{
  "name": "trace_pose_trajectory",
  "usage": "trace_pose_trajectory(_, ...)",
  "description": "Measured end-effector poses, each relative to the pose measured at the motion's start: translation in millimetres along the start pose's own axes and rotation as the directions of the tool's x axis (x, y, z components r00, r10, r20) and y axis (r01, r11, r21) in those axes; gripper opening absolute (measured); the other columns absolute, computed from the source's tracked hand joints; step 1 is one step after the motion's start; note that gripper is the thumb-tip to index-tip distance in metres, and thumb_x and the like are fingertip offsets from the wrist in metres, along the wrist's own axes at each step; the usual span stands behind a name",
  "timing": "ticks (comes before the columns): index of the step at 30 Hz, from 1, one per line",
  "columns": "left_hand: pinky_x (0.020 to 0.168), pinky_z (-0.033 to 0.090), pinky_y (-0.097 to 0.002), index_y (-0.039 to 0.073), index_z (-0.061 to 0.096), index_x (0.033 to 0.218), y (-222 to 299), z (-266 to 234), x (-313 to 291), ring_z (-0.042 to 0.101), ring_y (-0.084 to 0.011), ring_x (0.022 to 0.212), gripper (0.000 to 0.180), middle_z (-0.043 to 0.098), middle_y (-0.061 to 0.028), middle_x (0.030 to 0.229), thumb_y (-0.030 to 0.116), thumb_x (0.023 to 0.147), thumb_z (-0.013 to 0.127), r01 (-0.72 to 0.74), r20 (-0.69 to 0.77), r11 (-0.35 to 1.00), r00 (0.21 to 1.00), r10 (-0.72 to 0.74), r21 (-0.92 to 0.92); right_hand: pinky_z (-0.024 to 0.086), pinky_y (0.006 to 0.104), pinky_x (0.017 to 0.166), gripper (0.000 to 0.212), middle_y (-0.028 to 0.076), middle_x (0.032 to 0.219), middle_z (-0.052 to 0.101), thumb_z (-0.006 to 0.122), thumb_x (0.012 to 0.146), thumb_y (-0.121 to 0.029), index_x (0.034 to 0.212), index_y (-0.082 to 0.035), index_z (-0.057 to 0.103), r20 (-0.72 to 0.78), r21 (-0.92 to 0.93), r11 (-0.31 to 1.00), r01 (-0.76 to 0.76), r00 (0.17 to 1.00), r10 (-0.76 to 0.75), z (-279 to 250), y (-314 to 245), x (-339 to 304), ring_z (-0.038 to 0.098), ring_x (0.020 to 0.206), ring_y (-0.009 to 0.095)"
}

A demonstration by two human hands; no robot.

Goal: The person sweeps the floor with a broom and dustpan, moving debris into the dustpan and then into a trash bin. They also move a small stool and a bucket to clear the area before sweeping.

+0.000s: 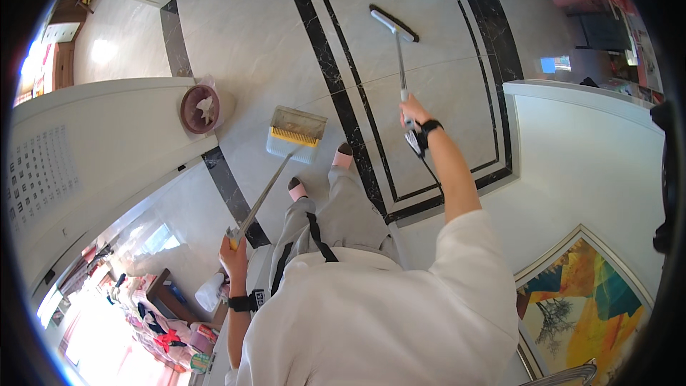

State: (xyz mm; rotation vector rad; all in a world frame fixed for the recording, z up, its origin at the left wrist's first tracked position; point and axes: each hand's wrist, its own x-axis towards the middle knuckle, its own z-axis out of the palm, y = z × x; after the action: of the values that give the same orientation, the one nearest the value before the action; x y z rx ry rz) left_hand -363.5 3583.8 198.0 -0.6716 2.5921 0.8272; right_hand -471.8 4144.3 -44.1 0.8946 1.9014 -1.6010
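Observation:
My left hand [234, 257] is closed round the top of a long-handled dustpan [300, 123]. The pan lies on the floor ahead of my feet, its open side facing away, with a yellow comb strip across it. My right hand [414, 110] grips the grey handle of a broom [402, 64], stretched out ahead and to the right. The broom's white head with dark bristles rests on the tiles at the far end, well apart from the pan. Both wrists wear black straps.
A pink waste bin [199, 109] with a bag and crumpled paper stands left of the dustpan, beside a white door [107, 129]. A white wall [586, 150] with a framed colourful picture [586, 300] is at the right. Black bands [325, 50] cross the tiled floor.

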Motion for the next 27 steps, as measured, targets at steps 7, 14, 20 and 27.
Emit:
trace_pose_trajectory(7,0.058,0.044,-0.042,0.004,0.059,0.088,12,7,35,0.057,-0.0367,0.063,0.023,0.057,-0.0193,0.066,0.023,0.075,0.063,-0.231,0.065,0.95,0.973,0.222,0.208,0.04,0.0338,0.035,0.058,0.008,0.061,0.043,0.041,0.087,-0.008,0.138,-0.014,0.012,0.147,-0.02,0.959,-0.282,0.948,0.282,51,33,-101,0.046,0.041,0.017)
trace_pose_trajectory(14,0.061,0.047,-0.0432,0.009,0.06,0.093,-8,0,48,0.059,-0.0378,0.069,0.023,0.06,-0.0185,0.07,0.024,0.075,0.062,-0.258,0.162,0.947,0.96,0.229,0.19,0.041,0.0354,0.041,0.063,0.015,0.074,0.055,0.045,0.087,-0.013,0.142,-0.015,0.015,0.174,-0.285,0.936,-0.206,0.949,0.262,79,43,-135,0.049,0.045,0.021)
trace_pose_trajectory(20,0.057,0.047,-0.0408,0.003,0.058,0.089,-15,-2,38,0.062,-0.0344,0.065,0.025,0.06,-0.0183,0.067,0.022,0.074,0.063,-0.339,0.106,0.926,0.94,0.325,0.165,0.047,0.0416,0.061,0.059,0.022,0.092,0.061,0.05,0.084,-0.015,0.139,-0.016,0.029,0.06,-0.702,0.709,-0.06,0.988,0.142,37,28,-127,0.061,0.072,0.033)
trace_pose_trajectory(27,0.061,0.046,-0.044,0.004,0.058,0.09,-3,16,61,0.059,-0.0392,0.071,0.027,0.06,-0.02,0.072,0.026,0.074,0.062,-0.36,0.163,0.906,0.93,0.329,0.222,0.046,0.0328,0.057,0.056,0.017,0.092,0.062,0.051,0.083,-0.012,0.137,-0.016,0.035,0.044,-0.921,0.386,0.062,0.998,-0.055,-35,10,-133,0.058,0.066,0.023)
